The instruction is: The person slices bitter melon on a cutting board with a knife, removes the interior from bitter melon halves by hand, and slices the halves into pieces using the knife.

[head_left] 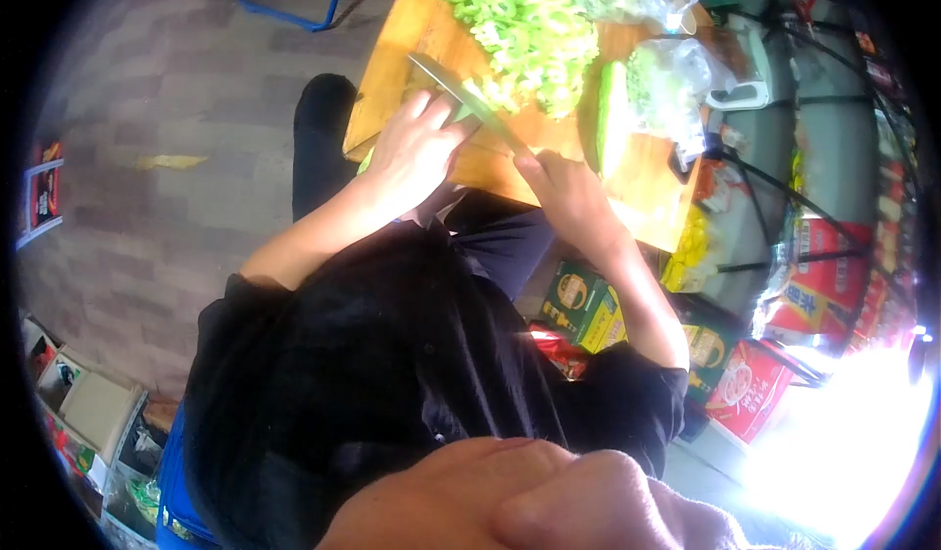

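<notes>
My right hand point(569, 195) is closed round the handle of a kitchen knife point(469, 99), whose blade points up and to the left across the board. Beside the blade, my left hand point(412, 148) has its fingers curled over a pale green vegetable piece point(463, 112), mostly hidden by the hand and knife. Both hands are over the near edge of a wooden cutting board point(392, 70). Beyond the blade lies a heap of light green curved slices point(534, 45). A long green vegetable point(611, 119) rests to the right of the heap.
Clear plastic bags point(676, 84) holding greens lie on the board's right side. A black wire rack point(774, 182) with packets stands at right, above printed boxes point(745, 388). A blue metal frame point(294, 11) stands on the floor at upper left.
</notes>
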### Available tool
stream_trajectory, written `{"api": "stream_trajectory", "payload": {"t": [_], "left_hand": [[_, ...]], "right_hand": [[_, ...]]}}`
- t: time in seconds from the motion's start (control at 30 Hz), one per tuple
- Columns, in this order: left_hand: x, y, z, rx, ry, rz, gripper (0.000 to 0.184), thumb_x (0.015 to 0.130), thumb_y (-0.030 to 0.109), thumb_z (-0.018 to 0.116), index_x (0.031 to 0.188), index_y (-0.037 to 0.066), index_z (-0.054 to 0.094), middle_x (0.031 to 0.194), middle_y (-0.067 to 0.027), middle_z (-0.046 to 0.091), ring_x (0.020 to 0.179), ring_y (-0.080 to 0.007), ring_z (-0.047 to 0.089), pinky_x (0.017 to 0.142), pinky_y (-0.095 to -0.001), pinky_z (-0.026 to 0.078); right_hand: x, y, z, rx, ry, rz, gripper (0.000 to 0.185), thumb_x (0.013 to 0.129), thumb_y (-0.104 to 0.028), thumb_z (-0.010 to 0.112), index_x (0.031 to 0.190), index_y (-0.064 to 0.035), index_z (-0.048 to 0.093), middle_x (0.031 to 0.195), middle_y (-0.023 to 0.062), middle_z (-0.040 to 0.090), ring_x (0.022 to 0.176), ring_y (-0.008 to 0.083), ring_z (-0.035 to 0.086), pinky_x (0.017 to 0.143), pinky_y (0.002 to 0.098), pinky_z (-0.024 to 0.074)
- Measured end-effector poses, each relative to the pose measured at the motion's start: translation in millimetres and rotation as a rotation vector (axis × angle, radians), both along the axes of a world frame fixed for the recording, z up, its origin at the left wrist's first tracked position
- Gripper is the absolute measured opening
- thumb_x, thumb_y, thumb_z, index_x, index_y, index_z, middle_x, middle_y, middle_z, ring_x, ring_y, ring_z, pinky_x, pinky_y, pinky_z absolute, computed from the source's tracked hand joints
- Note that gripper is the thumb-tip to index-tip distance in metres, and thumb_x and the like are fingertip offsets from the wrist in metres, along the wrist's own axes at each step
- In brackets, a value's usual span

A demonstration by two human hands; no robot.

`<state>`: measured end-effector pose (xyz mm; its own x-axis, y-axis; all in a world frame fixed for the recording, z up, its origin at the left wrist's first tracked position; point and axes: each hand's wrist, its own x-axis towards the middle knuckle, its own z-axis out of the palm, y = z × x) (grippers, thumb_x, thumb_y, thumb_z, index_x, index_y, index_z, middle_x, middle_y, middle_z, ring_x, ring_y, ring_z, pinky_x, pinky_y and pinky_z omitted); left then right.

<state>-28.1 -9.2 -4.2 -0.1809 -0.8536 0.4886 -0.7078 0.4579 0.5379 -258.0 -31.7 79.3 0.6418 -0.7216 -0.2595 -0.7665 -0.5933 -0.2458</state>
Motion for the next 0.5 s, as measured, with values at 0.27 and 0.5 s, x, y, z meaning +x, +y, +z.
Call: {"api": "stream_trajectory", "payload": {"t": [0.27,0.5], "left_hand": [[4.7,-2.2,-3.9,0.102,-0.012,-0.04,0.04,0.075,0.0,0.067,0.115,0.009,0.069,0.125,-0.0141,0.056,0.111,-0.034,0.051,0.094,-0.0413,0.048],[4.2,-1.6,2.5,0.037,-0.026,-0.024,0.034,0.079,0.004,0.067,0.113,0.008,0.07,0.123,-0.0153,0.056,0.106,-0.0333,0.053,0.094,-0.041,0.047]], "right_hand": [[-5.2,3.8,18.6,-0.116,-0.005,0.207,0.028,0.089,-0.001,0.053,0.117,-0.0011,0.056,0.08,0.0178,0.054,0.071,0.0365,0.058,0.065,0.0457,0.0473],[35.6,-38.7,-31.6,0.012,-0.146,0.034,0.025,0.101,-0.015,0.049,0.122,-0.0056,0.056,0.076,0.0196,0.057,0.063,0.0393,0.059,0.052,0.0498,0.0453]]}}
